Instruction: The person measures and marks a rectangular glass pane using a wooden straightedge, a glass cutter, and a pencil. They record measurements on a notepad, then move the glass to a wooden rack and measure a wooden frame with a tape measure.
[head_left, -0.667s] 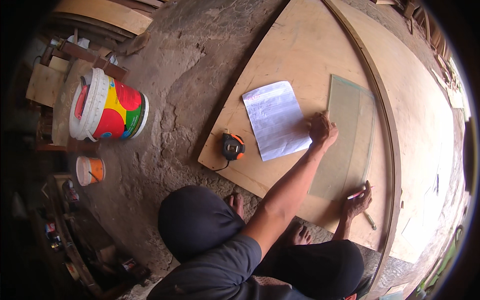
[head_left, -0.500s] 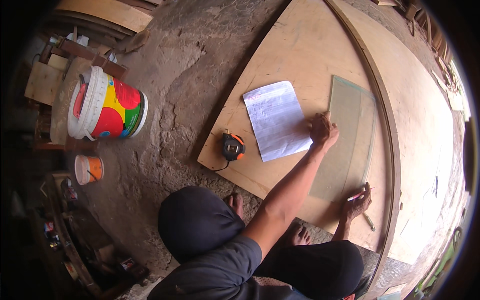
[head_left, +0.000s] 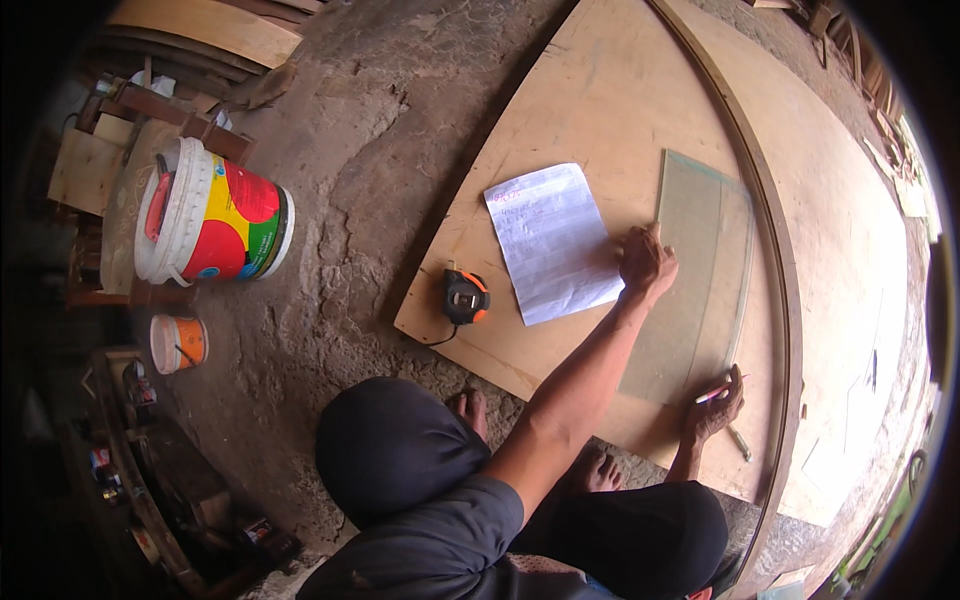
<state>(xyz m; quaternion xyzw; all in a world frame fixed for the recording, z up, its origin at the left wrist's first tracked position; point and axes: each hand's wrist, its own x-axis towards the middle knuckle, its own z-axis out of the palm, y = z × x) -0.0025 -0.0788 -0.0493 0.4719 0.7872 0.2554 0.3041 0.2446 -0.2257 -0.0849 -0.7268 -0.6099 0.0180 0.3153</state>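
Two hands frame one sheet of glass (head_left: 700, 250). The left hand (head_left: 648, 262) has its fingers partly curled at the sheet's left edge, close by the paper (head_left: 553, 240); whether they pinch that edge or only press, I cannot tell. The right hand (head_left: 718, 405) closes its fingers around a slim pen (head_left: 712, 394) by the glass's near right corner. From the left fingers the sheet lies rightward; from the right fingers it runs far and leftward. Its long axis goes near to far, and neither hand is clearly nearer. A slender stick (head_left: 740, 443) lies just below the right hand. Farther out, a long wooden strip (head_left: 745, 140) stands right of the glass, and a tape measure (head_left: 466, 297) sits left of the paper, all on a plywood board (head_left: 560, 110).
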